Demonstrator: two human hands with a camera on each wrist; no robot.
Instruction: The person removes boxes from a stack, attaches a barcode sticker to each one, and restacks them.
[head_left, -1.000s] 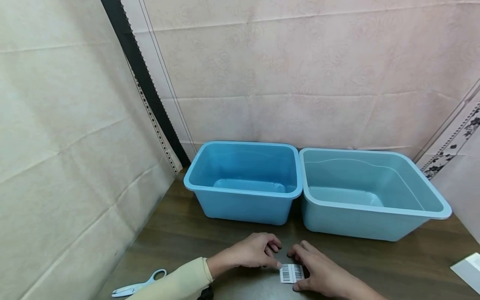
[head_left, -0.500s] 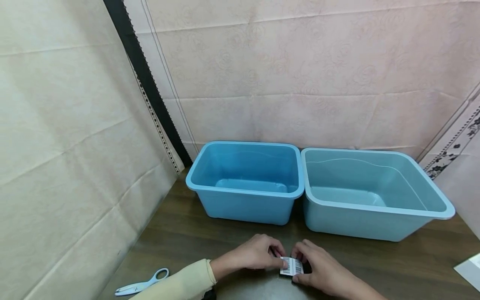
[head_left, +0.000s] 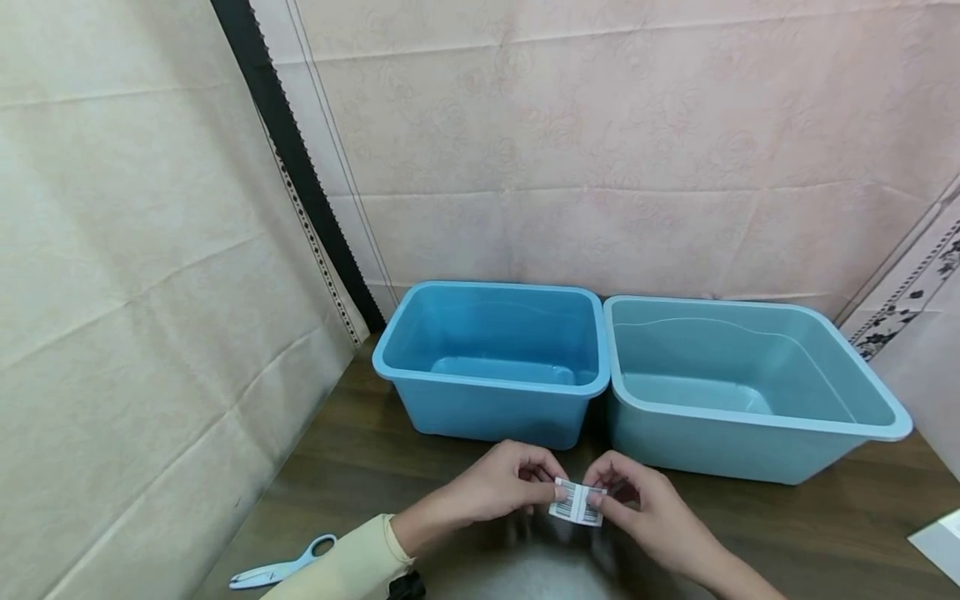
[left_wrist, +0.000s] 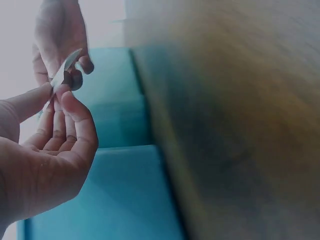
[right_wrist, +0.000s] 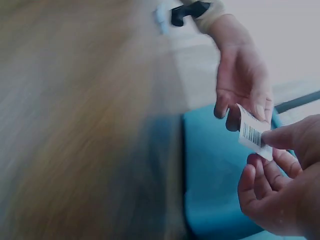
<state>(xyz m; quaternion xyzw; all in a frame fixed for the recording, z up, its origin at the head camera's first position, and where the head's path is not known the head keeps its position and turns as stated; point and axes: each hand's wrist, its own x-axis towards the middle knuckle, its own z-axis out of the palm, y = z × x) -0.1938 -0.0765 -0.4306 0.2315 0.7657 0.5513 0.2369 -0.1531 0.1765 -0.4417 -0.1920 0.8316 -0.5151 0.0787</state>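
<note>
A small white barcode label (head_left: 576,503) is stretched between both hands above the table, just in front of the bins. My left hand (head_left: 501,483) pinches its left edge between thumb and fingertips. At the other edge, my right hand (head_left: 651,508) pinches it the same way. Seen from the left wrist, the label (left_wrist: 61,74) appears nearly edge-on and slightly bent. Printed bars face the camera on the label (right_wrist: 253,131) in the right wrist view, where the right thumb lies over its edge.
Behind the hands stand a blue bin (head_left: 487,412) and a paler blue-green bin (head_left: 712,442), side by side against the cloth backdrop. Light blue scissors (head_left: 285,568) lie at the front left beside the left sleeve. A white flat piece (head_left: 941,542) sits at the right edge.
The label lay flat on the table between the hands. Both hands have taken its edges and raised it up and away from the table's front.
</note>
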